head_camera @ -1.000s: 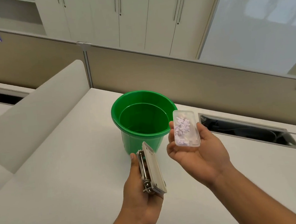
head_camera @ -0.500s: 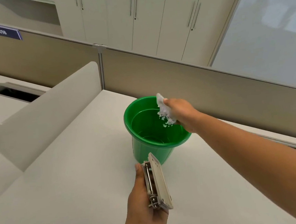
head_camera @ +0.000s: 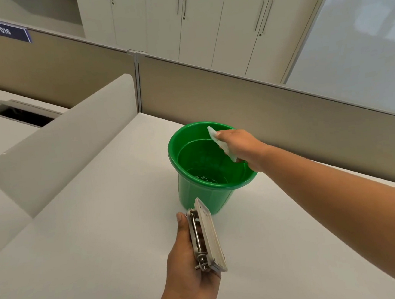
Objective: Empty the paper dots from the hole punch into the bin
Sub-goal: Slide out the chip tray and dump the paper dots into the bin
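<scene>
Since half a second ago, the dots (head_camera: 205, 178) have dropped into the bin (head_camera: 203, 197); the right hand (head_camera: 239, 145) pinches a seemingly empty tray (head_camera: 221, 144) over it, while the left hand (head_camera: 190, 265) clasps the punch (head_camera: 208, 237).

white desk (head_camera: 84, 232) | tan partition (head_camera: 259, 100) | pale cabinets (head_camera: 203, 23) | frosted glass (head_camera: 360, 25) | sign 016 (head_camera: 5, 31)

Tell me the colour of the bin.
Bright green bin, plain, clearest in the head view.

Glossy green plastic bin (head_camera: 197, 198); hole punch (head_camera: 206, 239) (matt beige, bare metal); translucent tray (head_camera: 221, 145).
</scene>
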